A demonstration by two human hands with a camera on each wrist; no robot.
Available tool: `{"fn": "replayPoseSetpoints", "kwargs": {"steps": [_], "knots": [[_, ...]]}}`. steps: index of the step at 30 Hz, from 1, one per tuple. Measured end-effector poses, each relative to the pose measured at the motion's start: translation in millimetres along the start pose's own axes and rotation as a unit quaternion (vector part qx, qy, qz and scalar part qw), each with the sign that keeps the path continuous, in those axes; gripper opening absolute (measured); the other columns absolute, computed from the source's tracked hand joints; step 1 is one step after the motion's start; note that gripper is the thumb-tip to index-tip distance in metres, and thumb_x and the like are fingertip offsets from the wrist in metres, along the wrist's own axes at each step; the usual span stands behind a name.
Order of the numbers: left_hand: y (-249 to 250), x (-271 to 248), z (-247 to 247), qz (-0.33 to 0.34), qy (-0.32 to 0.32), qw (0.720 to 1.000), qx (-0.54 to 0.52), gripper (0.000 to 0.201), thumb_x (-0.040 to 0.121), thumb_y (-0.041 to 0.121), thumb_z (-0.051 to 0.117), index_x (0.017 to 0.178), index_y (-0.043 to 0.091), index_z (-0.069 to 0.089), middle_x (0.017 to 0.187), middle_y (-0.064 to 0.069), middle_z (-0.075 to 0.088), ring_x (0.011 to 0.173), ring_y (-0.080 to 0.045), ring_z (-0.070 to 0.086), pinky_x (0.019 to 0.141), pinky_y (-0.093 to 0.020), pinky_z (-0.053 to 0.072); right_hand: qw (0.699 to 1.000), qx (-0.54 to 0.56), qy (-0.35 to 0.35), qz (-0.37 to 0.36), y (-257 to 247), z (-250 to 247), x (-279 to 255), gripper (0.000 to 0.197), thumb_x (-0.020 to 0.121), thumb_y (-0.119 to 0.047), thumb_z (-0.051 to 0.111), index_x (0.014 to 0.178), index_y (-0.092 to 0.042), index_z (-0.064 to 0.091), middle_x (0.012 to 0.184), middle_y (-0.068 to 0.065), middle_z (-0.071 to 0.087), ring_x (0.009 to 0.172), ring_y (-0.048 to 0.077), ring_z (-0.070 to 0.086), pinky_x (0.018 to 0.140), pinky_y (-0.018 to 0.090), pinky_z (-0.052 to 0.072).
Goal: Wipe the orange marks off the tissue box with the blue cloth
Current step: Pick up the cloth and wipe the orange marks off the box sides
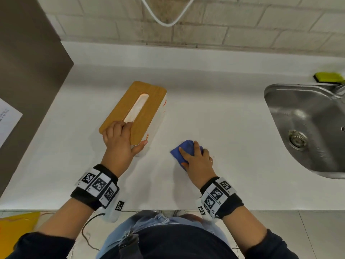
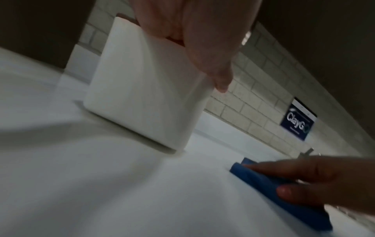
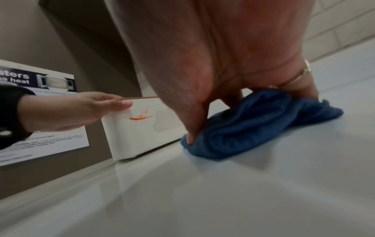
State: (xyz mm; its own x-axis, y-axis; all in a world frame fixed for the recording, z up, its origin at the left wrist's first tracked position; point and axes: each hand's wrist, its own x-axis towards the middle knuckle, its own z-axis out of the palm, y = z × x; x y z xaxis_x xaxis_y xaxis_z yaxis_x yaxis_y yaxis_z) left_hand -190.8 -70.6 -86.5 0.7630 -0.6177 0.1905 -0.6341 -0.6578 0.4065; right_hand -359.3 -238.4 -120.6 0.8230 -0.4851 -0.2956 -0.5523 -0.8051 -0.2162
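On the white bench [image 1: 205, 113], near its middle: tissue box [image 1: 141, 109] with a wooden lid [image 1: 149, 96], lying at an angle, white body below. Held at its near end by the left hand [image 1: 119, 141], fingers curled over the lid edge, thumb down against the side wall. Just to the right, apart from the box: blue cloth [image 1: 183, 148], bunched on the bench under the right hand [image 1: 197, 159], fingers bent down into the folds and gathering it, thumb pinning the near edge. Cloth flat on the surface, not yet lifted.

Orange marks [image 3: 142, 116] plain on the box's long side facing the cloth, beside a patch of small perforations; a further streak higher on that side in the head view. None smeared or faded, as far as could be told. Judged as the very start: box steadied, cloth gripped, no wiping done. Left to do: all of it. Off to the right, a steel sink [image 1: 306, 131].
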Motion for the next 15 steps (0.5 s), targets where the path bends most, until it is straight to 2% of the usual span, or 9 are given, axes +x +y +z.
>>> {"fn": "replayPoseSetpoints", "kwargs": {"steps": [4, 6, 8, 10, 11, 12, 13, 14, 15], "knots": [[-18, 21, -23, -0.026, -0.017, 0.984, -0.174, 0.074, 0.071, 0.063, 0.041, 0.123, 0.011, 0.051, 0.117, -0.013, 0.052, 0.116, -0.031, 0.040, 0.099, -0.033, 0.030, 1.000, -0.001, -0.004, -0.016, 0, 0, 2, 0.059, 0.089, -0.009, 0.048, 0.141, -0.023, 0.023, 0.145, 0.022, 0.019, 0.115, 0.040, 0.038, 0.094, 0.045, 0.039], [-28, 28, -29, -0.041, -0.055, 0.958, -0.279, 0.070, 0.069, 0.059, 0.043, 0.122, 0.013, 0.053, 0.115, -0.006, 0.052, 0.116, -0.025, 0.045, 0.094, -0.018, 0.033, 0.996, 0.088, 0.008, -0.030, 5, -8, 4, 0.051, 0.088, -0.007, 0.048, 0.136, -0.016, 0.032, 0.134, 0.021, 0.035, 0.108, 0.038, 0.046, 0.091, 0.042, 0.043], [-35, 32, -29, -0.032, -0.096, 0.941, -0.323, 0.063, 0.070, 0.057, 0.044, 0.120, 0.019, 0.054, 0.117, -0.005, 0.053, 0.117, -0.021, 0.046, 0.090, -0.005, 0.032, 0.969, 0.230, 0.076, -0.038, 8, -24, 6, 0.034, 0.091, -0.012, 0.044, 0.125, -0.012, 0.045, 0.116, 0.015, 0.049, 0.099, 0.030, 0.053, 0.086, 0.038, 0.044], [-38, 36, -26, -0.011, -0.134, 0.934, -0.331, 0.059, 0.071, 0.056, 0.044, 0.119, 0.022, 0.053, 0.117, -0.004, 0.052, 0.118, -0.020, 0.045, 0.094, -0.012, 0.032, 0.917, 0.355, 0.172, -0.057, -3, -46, 5, 0.027, 0.090, -0.028, 0.035, 0.112, -0.018, 0.049, 0.105, 0.006, 0.050, 0.090, 0.020, 0.052, 0.081, 0.034, 0.044], [-39, 38, -25, -0.004, -0.149, 0.930, -0.335, 0.059, 0.071, 0.057, 0.043, 0.119, 0.023, 0.052, 0.117, -0.003, 0.051, 0.117, -0.019, 0.045, 0.095, -0.015, 0.032, 0.895, 0.383, 0.214, -0.080, -14, -59, 3, 0.026, 0.090, -0.031, 0.033, 0.108, -0.021, 0.049, 0.103, 0.004, 0.050, 0.089, 0.017, 0.051, 0.080, 0.031, 0.043], [-38, 40, -25, 0.005, -0.159, 0.927, -0.339, 0.058, 0.072, 0.057, 0.042, 0.119, 0.024, 0.051, 0.116, -0.002, 0.051, 0.115, -0.015, 0.044, 0.095, -0.013, 0.031, 0.882, 0.385, 0.250, -0.111, -28, -69, 1, 0.028, 0.090, -0.028, 0.033, 0.111, -0.019, 0.049, 0.105, 0.005, 0.050, 0.091, 0.017, 0.050, 0.082, 0.028, 0.041], [-38, 41, -24, 0.017, -0.162, 0.926, -0.341, 0.056, 0.072, 0.057, 0.040, 0.118, 0.027, 0.050, 0.114, 0.000, 0.050, 0.112, -0.009, 0.044, 0.093, -0.009, 0.030, 0.882, 0.351, 0.277, -0.149, -44, -76, 1, 0.030, 0.090, -0.023, 0.036, 0.116, -0.016, 0.049, 0.109, 0.008, 0.051, 0.096, 0.018, 0.048, 0.085, 0.024, 0.039], [-38, 43, -23, 0.030, -0.161, 0.926, -0.341, 0.053, 0.072, 0.056, 0.038, 0.116, 0.029, 0.049, 0.112, 0.002, 0.050, 0.110, -0.002, 0.043, 0.091, -0.005, 0.030, 0.893, 0.295, 0.290, -0.178, -58, -76, 4, 0.033, 0.090, -0.017, 0.039, 0.121, -0.012, 0.048, 0.116, 0.013, 0.052, 0.099, 0.021, 0.047, 0.087, 0.025, 0.037], [-38, 44, -21, 0.045, -0.157, 0.925, -0.342, 0.051, 0.073, 0.055, 0.037, 0.115, 0.029, 0.048, 0.110, 0.002, 0.050, 0.108, 0.004, 0.043, 0.090, -0.004, 0.030, 0.907, 0.237, 0.290, -0.193, -74, -76, 7, 0.036, 0.089, -0.013, 0.043, 0.124, -0.010, 0.048, 0.124, 0.018, 0.050, 0.102, 0.027, 0.046, 0.090, 0.031, 0.036]]}}
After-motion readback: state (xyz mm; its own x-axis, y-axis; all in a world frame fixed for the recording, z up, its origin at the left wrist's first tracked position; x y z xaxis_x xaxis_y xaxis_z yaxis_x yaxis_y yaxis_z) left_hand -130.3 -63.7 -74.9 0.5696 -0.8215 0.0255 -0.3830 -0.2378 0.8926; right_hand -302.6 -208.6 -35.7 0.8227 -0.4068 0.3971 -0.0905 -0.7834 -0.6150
